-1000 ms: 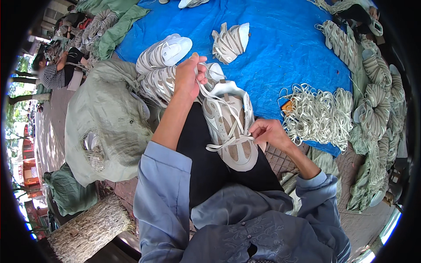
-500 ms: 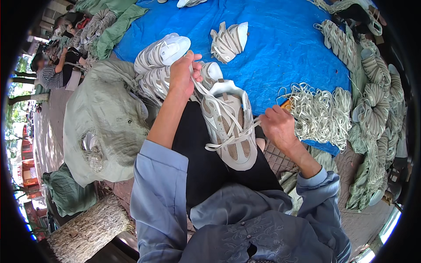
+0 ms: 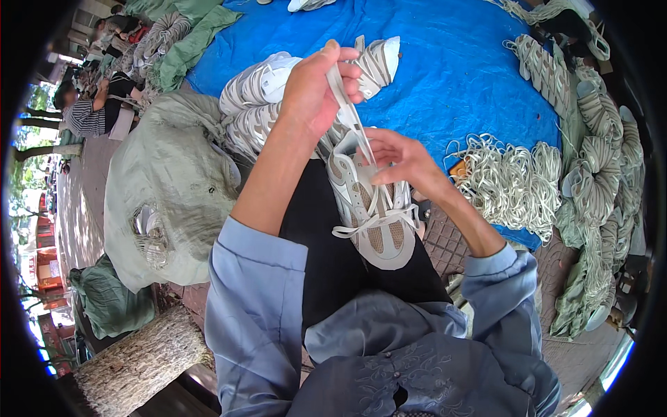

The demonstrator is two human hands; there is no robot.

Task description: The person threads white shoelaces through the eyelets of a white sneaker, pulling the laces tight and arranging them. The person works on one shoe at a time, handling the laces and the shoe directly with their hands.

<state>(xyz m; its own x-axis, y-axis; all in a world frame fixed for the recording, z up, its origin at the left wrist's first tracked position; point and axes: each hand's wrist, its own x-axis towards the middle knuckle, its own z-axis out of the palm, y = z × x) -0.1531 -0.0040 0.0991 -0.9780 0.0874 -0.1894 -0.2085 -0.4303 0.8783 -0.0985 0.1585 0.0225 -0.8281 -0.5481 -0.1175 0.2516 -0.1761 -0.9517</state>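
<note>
A beige and white sneaker rests on my lap, toe toward me, with a white shoelace threaded through its eyelets. My left hand is closed round the lace and draws it up taut above the shoe's opening. Beside the lace, over the shoe's tongue, is my right hand; its thumb and fingers are apart, and the lace runs past its fingertips. Loose lace lies across the lower eyelets. Part of the shoe's collar is hidden behind my hands.
Stacked sneakers stand beyond my left arm on a blue tarp. A heap of white laces lies at right, beside bundled shoes. A pale sack and a log are at left. Other people sit far left.
My left hand has risen, pulling the lace upward. My right hand has left the lace end at the shoe's right side and moved left, over the tongue, with its fingers opened.
</note>
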